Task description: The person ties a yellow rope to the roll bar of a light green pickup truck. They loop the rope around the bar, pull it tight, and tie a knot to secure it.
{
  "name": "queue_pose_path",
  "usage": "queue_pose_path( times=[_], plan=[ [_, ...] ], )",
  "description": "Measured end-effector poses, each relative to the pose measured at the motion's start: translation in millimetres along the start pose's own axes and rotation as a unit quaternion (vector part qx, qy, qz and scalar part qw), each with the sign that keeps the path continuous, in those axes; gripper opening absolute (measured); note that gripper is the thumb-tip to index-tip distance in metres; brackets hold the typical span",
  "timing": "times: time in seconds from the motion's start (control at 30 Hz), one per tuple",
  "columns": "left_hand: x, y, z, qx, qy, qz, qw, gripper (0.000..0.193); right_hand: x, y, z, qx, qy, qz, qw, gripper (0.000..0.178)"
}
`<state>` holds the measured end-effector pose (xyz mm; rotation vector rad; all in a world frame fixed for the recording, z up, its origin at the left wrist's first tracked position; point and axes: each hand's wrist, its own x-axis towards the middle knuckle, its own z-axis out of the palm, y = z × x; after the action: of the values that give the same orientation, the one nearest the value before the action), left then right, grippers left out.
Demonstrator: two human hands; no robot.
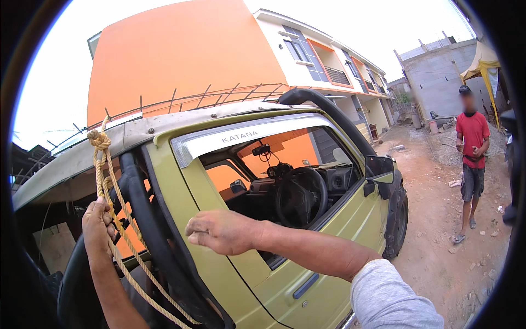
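Note:
At the left, my left hand [98, 225] is closed round a tan twisted rope [102, 183]. The rope is knotted at the roof edge [99, 140] of a yellow-green off-road vehicle [230, 285], and several strands hang from that knot down past a black padded bar [143, 192]. My right arm reaches across in front of the vehicle's side. Its hand [219, 231] is in front of the pillar behind the door, fingers loosely bent and a little apart, with nothing visible in them. The lower rope ends are out of sight.
Thin metal rods form a roof rack [208, 100] on top. A black snorkel pipe [329, 112] and side mirror [379, 169] stand out from the vehicle's front. On the dirt ground [422, 236] at right, a person in a red shirt [472, 137] faces this way. An orange building [186, 55] rises behind.

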<state>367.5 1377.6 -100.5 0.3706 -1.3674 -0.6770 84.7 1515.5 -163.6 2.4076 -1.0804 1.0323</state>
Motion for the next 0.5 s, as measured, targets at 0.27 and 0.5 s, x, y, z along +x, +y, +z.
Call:
queue_pose_path(
  times=[0.27, 0.5],
  plan=[
    [-15.9, -19.0, 35.8, 0.074, 0.066, 0.056, 0.994, 0.028, 36.8, 213.2, -272.9, -0.425, 0.17, 0.359, 0.813, 0.054],
    [-28.7, -20.8, 50.3, 0.121, 0.109, 0.068, 0.984, 0.03, 96.9, 274.9, -308.1, -0.417, 0.148, 0.412, 0.796, 0.059]
  ],
)
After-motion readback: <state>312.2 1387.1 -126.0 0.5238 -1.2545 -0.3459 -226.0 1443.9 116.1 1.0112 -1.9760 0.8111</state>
